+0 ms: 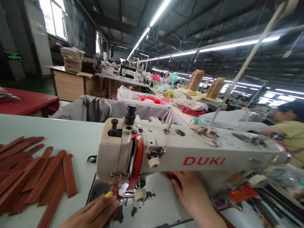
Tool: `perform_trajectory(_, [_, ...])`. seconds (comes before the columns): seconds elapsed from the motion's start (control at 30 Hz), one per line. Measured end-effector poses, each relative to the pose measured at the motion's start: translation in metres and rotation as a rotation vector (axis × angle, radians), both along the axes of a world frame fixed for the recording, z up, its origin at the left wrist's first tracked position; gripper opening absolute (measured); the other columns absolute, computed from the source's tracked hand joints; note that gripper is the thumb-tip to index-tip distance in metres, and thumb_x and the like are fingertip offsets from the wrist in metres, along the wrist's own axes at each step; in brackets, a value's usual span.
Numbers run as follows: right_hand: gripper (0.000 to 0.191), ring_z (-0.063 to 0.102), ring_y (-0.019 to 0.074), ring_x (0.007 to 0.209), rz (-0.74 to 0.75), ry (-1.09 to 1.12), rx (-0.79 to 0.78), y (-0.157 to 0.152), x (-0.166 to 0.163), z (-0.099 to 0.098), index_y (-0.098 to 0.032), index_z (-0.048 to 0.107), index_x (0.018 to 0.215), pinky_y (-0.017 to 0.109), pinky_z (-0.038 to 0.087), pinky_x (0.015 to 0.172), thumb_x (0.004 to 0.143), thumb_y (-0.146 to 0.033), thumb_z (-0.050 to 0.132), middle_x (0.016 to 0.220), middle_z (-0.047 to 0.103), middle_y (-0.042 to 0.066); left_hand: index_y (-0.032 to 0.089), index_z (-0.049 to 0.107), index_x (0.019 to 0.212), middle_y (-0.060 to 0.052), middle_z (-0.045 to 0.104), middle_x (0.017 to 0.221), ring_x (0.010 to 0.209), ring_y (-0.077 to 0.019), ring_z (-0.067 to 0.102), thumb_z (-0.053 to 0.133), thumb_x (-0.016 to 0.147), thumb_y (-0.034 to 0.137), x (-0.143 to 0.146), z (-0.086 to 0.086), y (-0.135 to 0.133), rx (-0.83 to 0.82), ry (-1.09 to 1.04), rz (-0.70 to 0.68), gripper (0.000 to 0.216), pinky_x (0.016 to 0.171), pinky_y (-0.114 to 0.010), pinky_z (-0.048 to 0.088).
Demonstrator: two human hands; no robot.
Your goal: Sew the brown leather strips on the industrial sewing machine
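A cream DUKI sewing machine stands across the white table. My left hand reaches in under the machine head, fingertips by the presser foot, pinching a brown leather strip that is mostly hidden. My right hand lies under the machine arm with its fingers on another piece of brown strip; whether it grips the strip is unclear. A spread pile of several brown leather strips lies on the table to the left.
Two tan thread cones stand behind the machine, with a thread stand pole. A person in a yellow shirt sits at the right. A red table and fabric bins lie beyond. Tools and clutter sit at the right.
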State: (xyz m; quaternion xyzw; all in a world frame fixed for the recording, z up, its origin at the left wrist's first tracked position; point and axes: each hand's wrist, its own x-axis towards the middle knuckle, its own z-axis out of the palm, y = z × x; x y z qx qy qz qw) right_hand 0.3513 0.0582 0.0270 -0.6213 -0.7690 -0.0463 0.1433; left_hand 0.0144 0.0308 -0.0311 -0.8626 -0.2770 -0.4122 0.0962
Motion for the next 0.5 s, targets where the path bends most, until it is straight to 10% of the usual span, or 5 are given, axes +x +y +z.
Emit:
perform_trajectory(0.2, [0.028,0.066,0.0344,0.094,0.030,-0.010,-0.012,0.012,-0.007,-0.011,-0.013,0.069,0.098,0.052,0.050,0.085,0.092,-0.014,0.041,0.100,0.070,0.017,0.028,0.049,0.139,-0.001,0.072,0.108,0.100,-0.0145,0.069,0.040,0.094,0.012,0.003,0.044,-0.022,-0.168,0.152,0.075,0.049,0.097,-0.021,0.050])
perform_trajectory(0.5, [0.031,0.071,0.0230,0.089,0.297,0.011,0.336,-0.013,-0.006,0.008,-0.026,0.065,0.115,0.034,0.060,0.072,0.099,-0.024,0.039,0.101,0.071,0.008,0.022,0.055,0.127,-0.004,0.070,0.109,0.103,-0.0162,0.068,0.040,0.082,0.004,0.006,0.050,-0.026,-0.149,0.139,0.099,0.051,0.098,-0.022,0.050])
